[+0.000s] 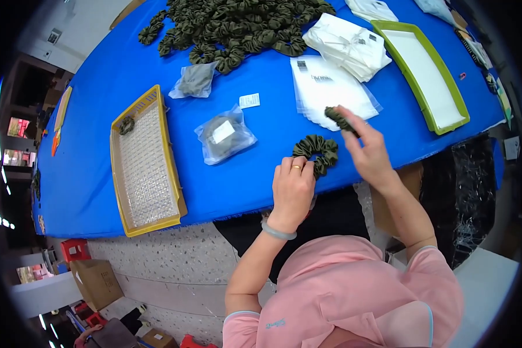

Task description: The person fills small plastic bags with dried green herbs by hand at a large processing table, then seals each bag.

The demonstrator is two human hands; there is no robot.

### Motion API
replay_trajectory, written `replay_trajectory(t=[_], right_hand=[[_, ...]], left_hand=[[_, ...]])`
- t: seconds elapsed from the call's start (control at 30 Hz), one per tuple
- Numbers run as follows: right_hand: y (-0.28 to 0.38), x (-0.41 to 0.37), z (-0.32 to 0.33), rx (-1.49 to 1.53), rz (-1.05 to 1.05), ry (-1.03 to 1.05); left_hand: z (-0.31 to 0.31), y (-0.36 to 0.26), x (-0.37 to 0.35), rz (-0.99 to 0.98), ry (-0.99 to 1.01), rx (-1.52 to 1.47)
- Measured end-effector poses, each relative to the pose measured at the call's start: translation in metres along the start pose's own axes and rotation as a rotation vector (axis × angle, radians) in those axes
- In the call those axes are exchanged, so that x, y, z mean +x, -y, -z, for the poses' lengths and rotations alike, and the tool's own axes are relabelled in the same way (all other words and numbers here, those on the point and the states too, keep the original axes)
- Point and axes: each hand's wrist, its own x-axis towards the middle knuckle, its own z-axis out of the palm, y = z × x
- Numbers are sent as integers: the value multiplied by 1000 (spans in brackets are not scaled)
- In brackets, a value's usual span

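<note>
My left hand [294, 187], wearing a ring and a bracelet, is closed on the lower side of a dark green scrunchie [308, 144] near the table's front edge. Further right, my right hand [372, 155] grips another dark green scrunchie [337, 119] between thumb and fingers, over the edge of a stack of clear printed bags [325, 87]. Left of my hands lies a bagged scrunchie [223, 139] with a white label showing. A second filled bag [195, 80] rests behind it, and a small printed label [249, 101] lies between them.
A large heap of green scrunchies [232, 26] covers the back of the blue table [214, 200]. At left stands a yellow basket [167, 156] with one scrunchie [126, 125] inside. A green tray [426, 104] sits at right beside tied white bags [348, 46]. A cardboard box [95, 283] stands on the floor.
</note>
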Motion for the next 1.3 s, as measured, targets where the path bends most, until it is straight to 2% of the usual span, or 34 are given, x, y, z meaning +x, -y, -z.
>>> replay_trajectory(t=[0.07, 0.1, 0.17, 0.23, 0.27, 0.33, 0.43, 0.5, 0.57, 0.6, 0.67, 0.73, 0.93, 1.0, 1.03, 1.17, 1.23, 1.3], right_hand=[[3, -7, -13, -79, 138, 3], [0, -10, -19, -74, 134, 3], [-12, -18, -36, -405, 426, 53], [-26, -39, -55, -691, 369, 282], [-23, -39, -52, -692, 370, 276], [-15, -37, -39, -382, 306, 351], [-16, -40, -40, -403, 332, 372], [-17, -36, -41, -423, 378, 395], [-14, -32, -42, -445, 405, 395], [-13, -32, -43, -468, 407, 395], [-13, -35, -43, -516, 405, 392], [-14, -41, -41, -515, 433, 384], [-20, -42, -35, -434, 450, 328], [-21, -43, -28, -356, 421, 306], [-21, -44, -23, -354, 415, 307], [-22, -40, 5, 382, -368, 252], [-29, -42, 19, 707, -494, 62], [-46, -48, 38, 768, -544, -17]], left_hand=[[10, -11, 3, 41, -53, -109], [12, -13, 1, 72, -70, -119], [8, -8, -3, 97, -160, -161], [10, 1, -3, 105, -173, -165], [11, 8, 2, 109, -193, -172], [12, 19, 11, 131, -236, -189], [1, 35, 54, 63, -215, -195], [-14, 45, 90, -122, -197, -180], [-38, 58, 125, -247, -76, -128], [-45, 60, 136, -232, -92, -103], [-58, 61, 155, -361, 207, 72], [-65, 59, 167, -359, 339, 176], [-78, 57, 171, -376, 265, 284], [-83, 58, 172, -237, 215, 207], [-83, 58, 170, -237, 221, 205], [-78, 59, 170, -2, -32, -8], [-48, 33, 153, -78, -112, 114], [-20, 12, 124, -78, -29, 149]])
